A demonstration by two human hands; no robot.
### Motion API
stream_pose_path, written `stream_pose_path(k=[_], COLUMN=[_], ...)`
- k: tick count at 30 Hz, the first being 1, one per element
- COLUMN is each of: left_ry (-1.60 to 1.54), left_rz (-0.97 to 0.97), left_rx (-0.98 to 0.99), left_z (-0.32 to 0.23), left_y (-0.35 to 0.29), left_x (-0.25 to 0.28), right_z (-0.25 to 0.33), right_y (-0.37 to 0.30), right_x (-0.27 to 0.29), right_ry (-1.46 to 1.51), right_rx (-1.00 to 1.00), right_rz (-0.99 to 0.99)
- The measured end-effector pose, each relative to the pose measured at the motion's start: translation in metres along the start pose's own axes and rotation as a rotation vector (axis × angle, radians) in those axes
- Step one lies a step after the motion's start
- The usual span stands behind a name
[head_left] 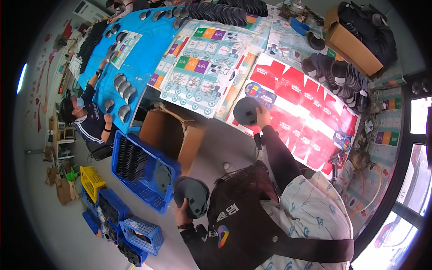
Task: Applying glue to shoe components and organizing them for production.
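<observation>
My right hand (263,118) grips the edge of a dark grey rounded pad (244,111) with small black squares on it. That pad is held over the near left edge of a table covered with red and white printed sheets (292,114). Lower down and to the left, my left hand (182,216) is wrapped round a small stack of similar dark pads (193,194). The stack is close to the corner of a blue crate (150,198), which holds a row of dark curved pieces. The fingers under the stack are partly hidden.
A cardboard box (168,139) stands between the blue crate and the tables. More dark curved pieces (337,74) line the right table's far side, beside a full carton (346,42). At the blue table (148,40) sits a co-worker (87,112). Stacked crates (112,207) occupy the lower left floor.
</observation>
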State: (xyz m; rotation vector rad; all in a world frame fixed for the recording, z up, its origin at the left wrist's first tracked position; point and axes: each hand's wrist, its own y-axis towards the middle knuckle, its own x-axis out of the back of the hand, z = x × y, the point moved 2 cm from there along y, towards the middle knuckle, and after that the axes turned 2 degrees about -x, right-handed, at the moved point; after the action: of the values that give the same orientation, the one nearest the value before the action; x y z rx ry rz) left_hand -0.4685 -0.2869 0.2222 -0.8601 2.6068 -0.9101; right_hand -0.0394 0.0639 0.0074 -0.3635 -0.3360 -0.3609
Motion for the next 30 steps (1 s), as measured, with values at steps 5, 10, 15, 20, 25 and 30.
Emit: stream_pose_path(k=[5, 10, 15, 20, 25, 30], left_ry=[0.047, 0.109, -0.046, -0.036, -0.034, -0.184], left_rz=[0.084, 0.319, 0.581, 0.635, 0.589, 0.721], left_rx=[0.049, -0.107, -0.032, -0.106, -0.035, 0.023], left_z=[-0.013, -0.020, -0.055, -0.047, -0.046, -0.040], left_y=[0.000, 0.036, 0.049, 0.060, 0.060, 0.057], left_x=[-0.024, -0.059, -0.141, -0.156, -0.157, -0.152], right_z=[0.008, 0.078, 0.169, 0.199, 0.182, 0.202], right_y=[-0.008, -0.090, -0.199, -0.255, -0.276, -0.286], right_x=[0.014, 0.015, 0.023, 0.021, 0.024, 0.036], right_ry=[-0.284, -0.182, 0.097, -0.043, -0.101, -0.101], right_rx=[0.111, 0.215, 0.113, 0.540, 0.330, 0.127], right_rz=[-0.098, 0.196, 1.083, 0.416, 0.292, 0.305])
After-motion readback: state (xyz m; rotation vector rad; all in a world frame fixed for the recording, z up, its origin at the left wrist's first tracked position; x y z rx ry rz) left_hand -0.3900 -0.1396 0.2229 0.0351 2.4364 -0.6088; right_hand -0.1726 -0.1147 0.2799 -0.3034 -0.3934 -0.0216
